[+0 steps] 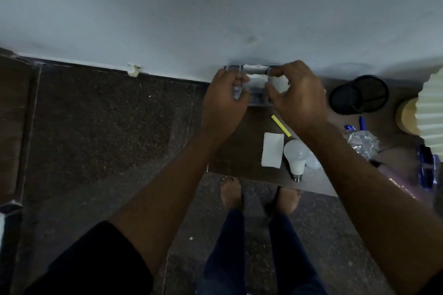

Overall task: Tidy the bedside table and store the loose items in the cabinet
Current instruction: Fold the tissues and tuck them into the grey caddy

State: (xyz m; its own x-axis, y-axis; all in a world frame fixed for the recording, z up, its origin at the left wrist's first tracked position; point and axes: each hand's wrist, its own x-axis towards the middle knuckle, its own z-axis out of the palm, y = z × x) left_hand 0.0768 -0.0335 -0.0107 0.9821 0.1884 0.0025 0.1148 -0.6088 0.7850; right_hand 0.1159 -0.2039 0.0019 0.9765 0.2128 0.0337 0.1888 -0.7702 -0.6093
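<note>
While a person stands at the dark brown bedside table [236,151], both hands close on a small see-through container [257,81] held over the table's far edge, close against the pale wall [215,7]. The left hand [224,100] has its fingers curled round the container's left end, and a small metal-tipped piece shows under them, too blurred to name. The right hand [297,100] pinches the right end between thumb and forefinger, its other fingers bent. The container looks clear with darker bluish edges and holds white lumps that cannot be identified. Any label or print on it is too blurred to read. Loose items lie on the tabletop nearer the person: a yellow stick [281,126] set at a slant, a folded white paper [272,149] just beside a white light bulb [296,155] whose metal cap points toward the front edge, and a second bulb [314,163] partly hidden by the right forearm. To the right a black mesh pen holder [359,93] appears tipped, with blue pens [362,122] and a crumpled clear wrapper [362,141] near it. A lamp with a pleated cream shade [431,115] stands at the table's right end.
</note>
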